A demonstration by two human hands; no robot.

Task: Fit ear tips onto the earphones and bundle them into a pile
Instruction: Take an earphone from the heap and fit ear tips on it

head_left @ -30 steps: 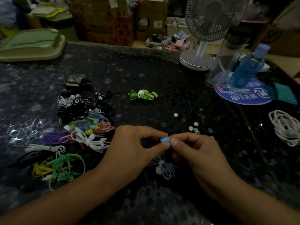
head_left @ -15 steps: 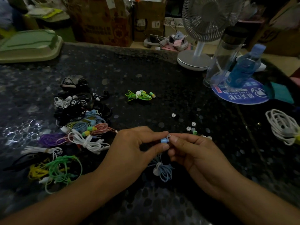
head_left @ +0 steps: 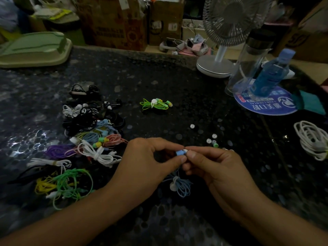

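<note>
- The blue cable coil [head_left: 179, 186] is hanging just below and between the two hands, nearest the camera, its cord running up into the grip.
- The left hand [head_left: 147, 160] is pinching the blue earbud [head_left: 180, 153] between thumb and forefinger; the bud's long axis is lying roughly left to right, its open end facing the right hand.
- The right hand [head_left: 218, 167] is pinching a white ear tip [head_left: 185, 150] and touching it to that end, so the fitting push would likely run leftward along the bud's axis.
- Spare ear tips [head_left: 212, 140] are lying loose just beyond the right hand.
- The pile of bundled earphones [head_left: 88, 139] is lying to the left of the left hand, the nearer hand for dropping the set there.
- A green bundled pair [head_left: 156, 104] is lying apart, farther back.
</note>
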